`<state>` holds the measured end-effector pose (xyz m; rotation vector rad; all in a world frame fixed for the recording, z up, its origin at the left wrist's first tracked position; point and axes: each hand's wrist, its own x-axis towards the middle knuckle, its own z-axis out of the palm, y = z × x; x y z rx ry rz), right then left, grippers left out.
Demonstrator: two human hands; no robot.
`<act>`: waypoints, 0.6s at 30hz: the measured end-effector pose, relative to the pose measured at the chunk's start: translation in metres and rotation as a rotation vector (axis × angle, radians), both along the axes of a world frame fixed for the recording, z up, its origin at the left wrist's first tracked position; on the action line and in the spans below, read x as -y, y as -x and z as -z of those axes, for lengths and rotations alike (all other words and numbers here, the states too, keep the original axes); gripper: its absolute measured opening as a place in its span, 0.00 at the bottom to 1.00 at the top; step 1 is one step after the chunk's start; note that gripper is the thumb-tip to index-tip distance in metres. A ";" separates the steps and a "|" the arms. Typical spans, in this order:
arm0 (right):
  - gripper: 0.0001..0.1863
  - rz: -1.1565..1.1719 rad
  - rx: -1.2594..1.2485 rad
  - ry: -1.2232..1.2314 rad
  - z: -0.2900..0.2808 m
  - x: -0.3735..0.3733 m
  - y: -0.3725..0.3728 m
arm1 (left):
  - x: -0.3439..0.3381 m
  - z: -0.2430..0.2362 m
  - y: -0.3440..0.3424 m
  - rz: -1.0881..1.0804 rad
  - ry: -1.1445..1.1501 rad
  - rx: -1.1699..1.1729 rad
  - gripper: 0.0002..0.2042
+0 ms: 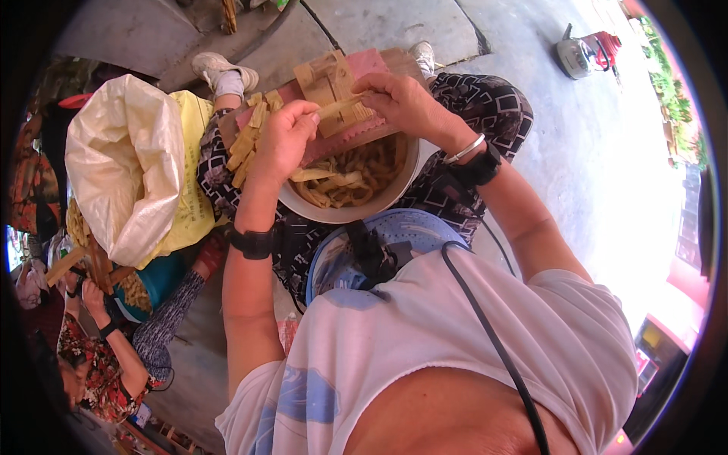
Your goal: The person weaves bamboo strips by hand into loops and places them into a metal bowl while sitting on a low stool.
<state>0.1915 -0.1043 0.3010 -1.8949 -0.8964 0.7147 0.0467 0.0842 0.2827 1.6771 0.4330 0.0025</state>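
Observation:
My left hand (pixel 288 136) and my right hand (pixel 409 110) face each other over my lap. Both pinch a pale yellow flat strip (pixel 339 112), one at each end. Beneath it, a pink cloth (pixel 367 65) covers part of a wooden board (pixel 402 64). Wider tan flat pieces (pixel 318 80) lie on this cloth. Beside my left hand, several narrow yellowish strips (pixel 246 142) are heaped at the board's left end. Closer to me stands a light-coloured pot (pixel 326 215) holding soft, curled yellow-brown strips (pixel 349 182); the board hides its far side.
An open white woven sack (pixel 114 144) stands at my left, against a yellow one (pixel 194 136). A blue plastic basin (pixel 425 221) is close to my body. On the far right floor sits a metal kettle (pixel 578 58). Another person's hand (pixel 94 297) shows lower left, near a teal tub (pixel 163 279).

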 end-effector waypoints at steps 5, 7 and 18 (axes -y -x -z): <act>0.09 0.038 0.212 -0.076 0.022 -0.005 -0.010 | -0.005 0.018 -0.013 -0.062 -0.024 0.028 0.06; 0.09 0.032 0.257 -0.094 0.033 -0.010 -0.014 | -0.008 0.031 -0.019 -0.092 -0.109 0.029 0.07; 0.11 -0.098 0.565 -0.300 0.024 0.012 0.020 | 0.015 0.041 0.009 -0.098 -0.378 0.025 0.08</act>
